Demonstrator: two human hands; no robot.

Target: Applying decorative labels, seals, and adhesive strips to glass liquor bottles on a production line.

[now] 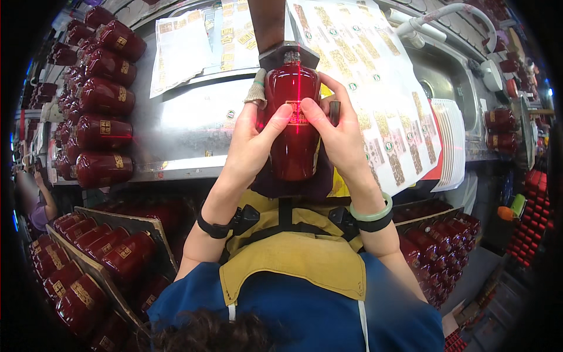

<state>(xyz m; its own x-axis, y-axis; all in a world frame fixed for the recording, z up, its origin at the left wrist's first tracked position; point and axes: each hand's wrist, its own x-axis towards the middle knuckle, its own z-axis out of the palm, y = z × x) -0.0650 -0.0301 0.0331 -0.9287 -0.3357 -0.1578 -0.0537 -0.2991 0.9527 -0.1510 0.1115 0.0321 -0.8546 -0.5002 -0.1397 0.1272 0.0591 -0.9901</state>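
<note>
- Clamping red bottle (293, 149) between fingers of left hand (252, 127) and right hand (339, 126).
- Pressing gold label (298, 116) with both thumbs (278, 119).
- Holding bottle at front edge of worktop (190, 120), with neck (292, 57) beside metal bracket (271, 57).

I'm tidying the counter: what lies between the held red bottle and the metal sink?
The right grip, then a gold-patterned white sheet; the head view shows both.

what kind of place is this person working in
Probably a bottle-decorating workshop: rows of gold-labelled, glossy dark-red bottles stand at left, a large white sheet of gold decals is spread at right, and a thin red light line crosses the glossy dark-red bottle in hand.
</note>
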